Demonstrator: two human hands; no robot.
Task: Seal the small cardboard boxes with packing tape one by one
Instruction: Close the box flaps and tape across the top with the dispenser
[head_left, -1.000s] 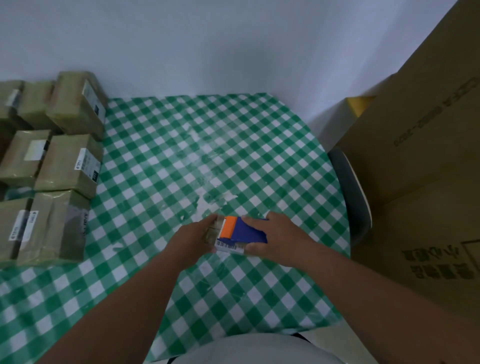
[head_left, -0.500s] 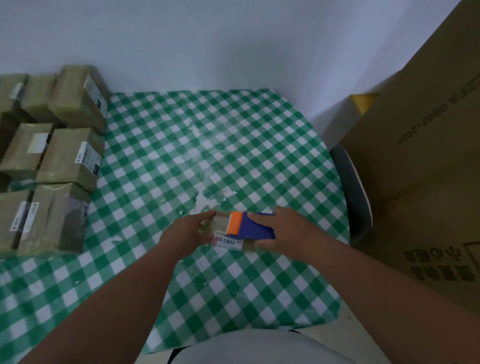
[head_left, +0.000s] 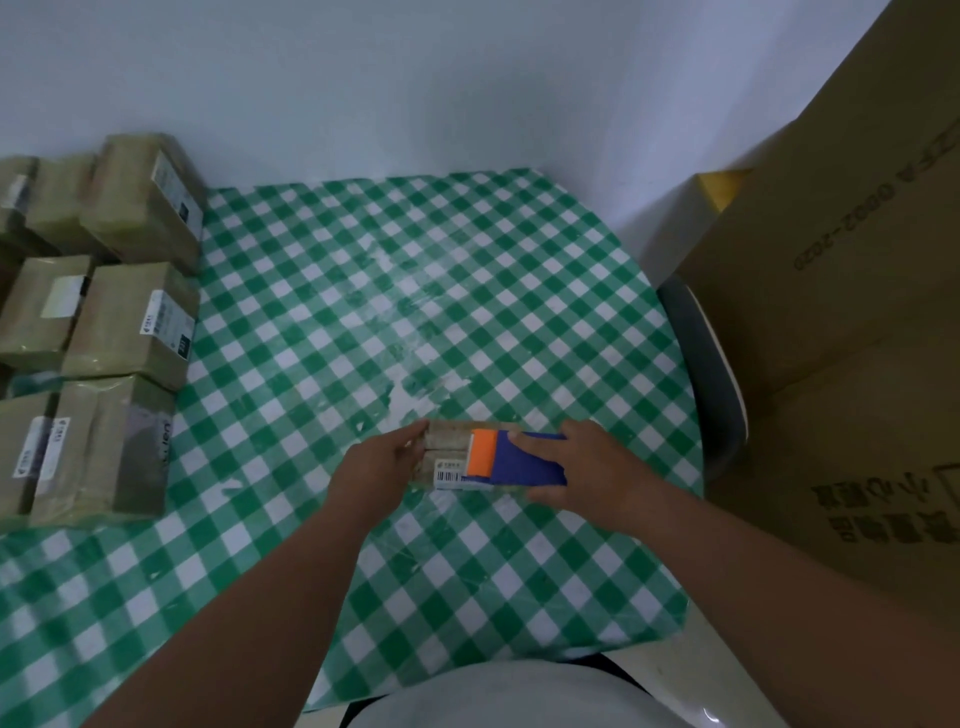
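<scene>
Presently: small cardboard box (head_left: 451, 453), light, rigid; left hand (head_left: 382, 462) grips its end, right hand (head_left: 582, 470) grasps blue-orange tape dispenser (head_left: 511, 460) atop it; hold by ends

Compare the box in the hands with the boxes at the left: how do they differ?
The held box is gripped by left hand and right hand, a blue-orange tool on it; the left boxes lie untouched, packed together. Both are brown with white labels.
</scene>
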